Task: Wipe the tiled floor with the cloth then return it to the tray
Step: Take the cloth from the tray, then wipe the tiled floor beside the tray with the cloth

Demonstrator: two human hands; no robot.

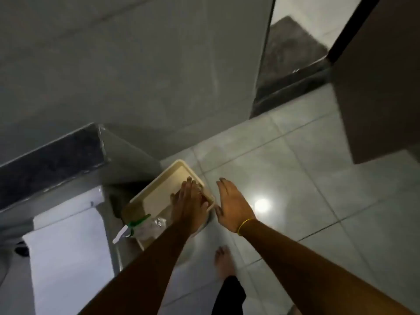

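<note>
A cream tray (156, 189) sits on the pale tiled floor (295, 178) beside the grey wall. My left hand (189, 201) reaches down over the tray's right half, fingers stretched out and flat. I cannot make out the cloth; it may be hidden under this hand. My right hand (231, 205) hovers open, palm down, just right of the tray's edge, with a yellow band on its wrist. It holds nothing. A clear spray bottle (145, 226) with a green and white trigger lies in the near end of the tray.
A white toilet (68, 258) stands at the lower left below a dark ledge (50, 164). My bare foot (223, 262) rests on the tiles near the tray. A brown door (381, 87) hangs at the right, and a dark mat (293, 53) lies beyond the doorway.
</note>
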